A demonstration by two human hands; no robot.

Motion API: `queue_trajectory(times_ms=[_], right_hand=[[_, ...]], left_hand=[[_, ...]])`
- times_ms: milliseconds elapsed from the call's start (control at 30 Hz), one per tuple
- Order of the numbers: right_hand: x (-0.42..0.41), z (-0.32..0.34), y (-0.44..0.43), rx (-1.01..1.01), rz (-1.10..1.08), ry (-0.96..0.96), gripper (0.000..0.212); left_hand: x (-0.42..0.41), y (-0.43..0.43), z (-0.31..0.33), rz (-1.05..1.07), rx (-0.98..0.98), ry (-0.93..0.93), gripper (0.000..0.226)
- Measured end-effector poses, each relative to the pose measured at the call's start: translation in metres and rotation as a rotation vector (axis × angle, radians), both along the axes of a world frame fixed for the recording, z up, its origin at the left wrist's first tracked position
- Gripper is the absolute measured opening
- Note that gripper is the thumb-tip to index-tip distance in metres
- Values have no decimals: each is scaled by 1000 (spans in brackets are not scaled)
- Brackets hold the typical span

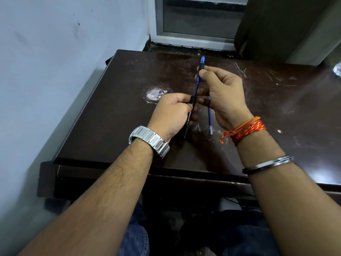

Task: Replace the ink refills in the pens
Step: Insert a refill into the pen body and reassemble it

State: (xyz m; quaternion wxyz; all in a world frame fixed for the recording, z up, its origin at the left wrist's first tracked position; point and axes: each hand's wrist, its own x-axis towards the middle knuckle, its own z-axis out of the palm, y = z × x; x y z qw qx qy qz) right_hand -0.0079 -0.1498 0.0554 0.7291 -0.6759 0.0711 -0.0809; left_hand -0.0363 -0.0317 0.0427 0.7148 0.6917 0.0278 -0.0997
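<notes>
My left hand [171,111] grips a black pen barrel [187,124] with white lettering, its open end pointing up and away. My right hand [221,93] pinches the pen's front section [201,66], black grip with a blue tip, between thumb and fingers. A blue refill [197,87] runs from that section down into the barrel's mouth, partly out of it. Both hands hover above the dark brown table [114,108]. A second blue refill [210,120] lies flat on the table below my right palm, its upper end hidden by the hand.
A worn pale patch [154,94] marks the tabletop left of my hands. The blue wall [55,52] runs close along the table's left edge. A window frame [193,37] stands behind the table. Something crinkled and shiny [337,70] sits at the far right edge.
</notes>
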Motion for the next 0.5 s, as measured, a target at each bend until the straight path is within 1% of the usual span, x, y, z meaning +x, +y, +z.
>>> queue_trajectory(times_ms=[67,167,400,500], right_hand=[[0,-1,1,-13,31,9,12],[-4,-4,7,43,119,32,12],[-3,-4,8,55,169,59,18],[-3,-5,8,58,171,61,17]], left_hand=[[1,0,1,7,-45,1,30],[3,2,2,42,-122,14,27],[3,4,4,53,-146,18,26],[4,3,3,60,-157,19,26]])
